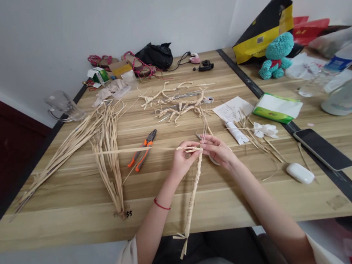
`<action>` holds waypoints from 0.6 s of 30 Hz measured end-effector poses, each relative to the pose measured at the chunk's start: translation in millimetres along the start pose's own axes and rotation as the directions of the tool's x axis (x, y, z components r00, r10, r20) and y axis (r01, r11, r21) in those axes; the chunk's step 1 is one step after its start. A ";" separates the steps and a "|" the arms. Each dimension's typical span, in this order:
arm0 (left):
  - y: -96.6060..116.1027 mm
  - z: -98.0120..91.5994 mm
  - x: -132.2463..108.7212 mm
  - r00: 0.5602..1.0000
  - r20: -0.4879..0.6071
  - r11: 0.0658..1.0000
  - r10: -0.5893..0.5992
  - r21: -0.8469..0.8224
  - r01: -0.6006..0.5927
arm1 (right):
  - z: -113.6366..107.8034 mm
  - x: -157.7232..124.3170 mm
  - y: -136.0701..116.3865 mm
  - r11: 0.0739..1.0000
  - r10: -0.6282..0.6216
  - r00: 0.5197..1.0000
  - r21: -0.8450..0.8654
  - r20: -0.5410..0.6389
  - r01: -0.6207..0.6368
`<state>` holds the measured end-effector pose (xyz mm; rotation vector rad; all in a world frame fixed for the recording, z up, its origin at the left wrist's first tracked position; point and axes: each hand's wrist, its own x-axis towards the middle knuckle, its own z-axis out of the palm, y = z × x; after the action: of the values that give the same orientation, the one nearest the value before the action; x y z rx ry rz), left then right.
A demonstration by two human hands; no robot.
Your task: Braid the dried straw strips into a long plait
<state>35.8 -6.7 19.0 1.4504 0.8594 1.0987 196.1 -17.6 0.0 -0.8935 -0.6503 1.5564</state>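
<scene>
A pale stem wrapped in raffia point(191, 199) slants from between my hands down past the table's front edge, with loose strip ends at its lower tip. Thin bare wires point(205, 126) stick up from its top. My left hand point(183, 160) is closed, pinching a flat raffia strip point(133, 149) that trails off to the left. My right hand point(219, 151) is pinched around the stem's upper end and wires. Part of a white, curved object point(214, 160) shows beneath my right hand; its kind is hidden. Orange-handled pliers point(142, 150) lie left of my hands.
Raffia bundles point(108, 158) spread across the left side. Wrapped branch pieces point(175, 102) lie ahead. To the right are a white tube point(236, 132), raffia scraps point(257, 138), a phone point(323, 149), a white case point(300, 173) and a bottle point(336, 65). A glass mug point(64, 106) stands at the far left.
</scene>
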 end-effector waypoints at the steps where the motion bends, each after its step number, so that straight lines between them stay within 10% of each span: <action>1: -1.7 2.0 -0.4 1.000 -0.008 1.000 -0.007 -0.005 0.007 | -0.2 0.4 0.4 1.000 -0.001 1.000 0.002 0.001 0.001; 18: 0.4 -4.6 -1.3 0.996 0.014 0.996 0.085 0.009 -0.085 | 3.7 -4.9 -7.1 0.986 0.125 0.992 0.106 0.011 -0.126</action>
<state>31.0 -6.5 19.2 1.5125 0.8000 1.1480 197.1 -20.9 8.8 -0.8652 -0.5169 1.6895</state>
